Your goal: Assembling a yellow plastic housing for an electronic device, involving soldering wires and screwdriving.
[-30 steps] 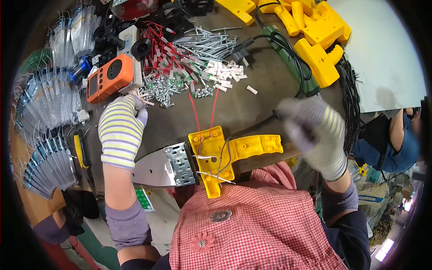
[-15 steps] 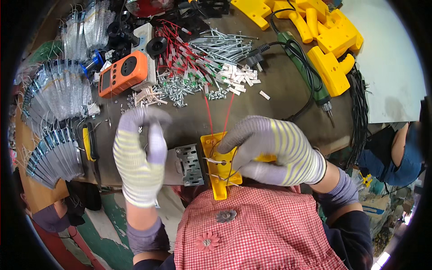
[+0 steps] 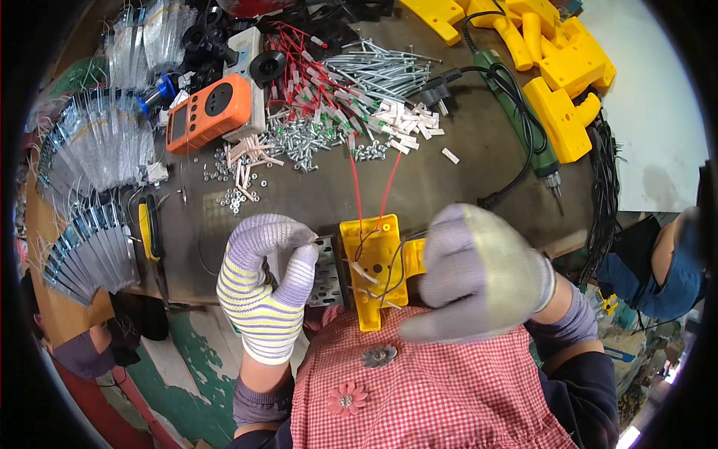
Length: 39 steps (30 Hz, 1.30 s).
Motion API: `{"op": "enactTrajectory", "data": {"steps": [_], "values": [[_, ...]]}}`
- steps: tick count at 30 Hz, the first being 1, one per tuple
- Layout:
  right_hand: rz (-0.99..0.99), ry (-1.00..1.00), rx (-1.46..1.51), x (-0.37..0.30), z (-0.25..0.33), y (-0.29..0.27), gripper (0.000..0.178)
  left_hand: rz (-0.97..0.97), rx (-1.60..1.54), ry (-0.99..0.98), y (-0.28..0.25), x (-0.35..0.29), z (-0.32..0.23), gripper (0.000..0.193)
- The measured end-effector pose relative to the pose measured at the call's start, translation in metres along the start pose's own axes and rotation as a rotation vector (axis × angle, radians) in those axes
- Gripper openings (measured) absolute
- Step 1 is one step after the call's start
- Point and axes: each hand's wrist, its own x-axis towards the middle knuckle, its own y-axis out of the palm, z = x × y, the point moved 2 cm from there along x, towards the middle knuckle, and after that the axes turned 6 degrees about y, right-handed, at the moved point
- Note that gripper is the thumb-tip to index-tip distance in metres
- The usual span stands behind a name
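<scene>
A yellow plastic part lies at the near table edge against my chest. Two red wires run from it up the table, and thin wires cross its face. My right hand, in a grey glove, is curled over the part's right side and grips it. A perforated metal plate sticks out on the part's left. My left hand, in a striped glove, sits beside that plate with fingertips pinched together. Anything between them is hidden.
Loose screws and nuts, white connectors and long metal rods lie mid-table. An orange meter is at left beside bagged parts. Yellow housings and a green power tool lie at right. Another person sits right.
My left hand drew back from the screw pile to the metal plate and closed its fingers. My right hand came in from the right and settled on the yellow part.
</scene>
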Motion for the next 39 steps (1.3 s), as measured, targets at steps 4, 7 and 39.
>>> {"op": "enactTrajectory", "data": {"steps": [4,7,39], "values": [[-0.025,0.054,-0.096,0.002,0.006,0.003,0.012,-0.041,-0.053,-0.082,-0.002,-0.010,0.005,0.017],[0.044,0.048,-0.313,0.004,0.000,0.036,0.015,-0.086,-0.028,-0.104,0.002,-0.012,0.014,0.015],[-0.253,0.523,0.343,-0.001,0.003,0.010,0.044,0.327,-0.088,0.125,0.020,0.022,-0.032,0.016]]}}
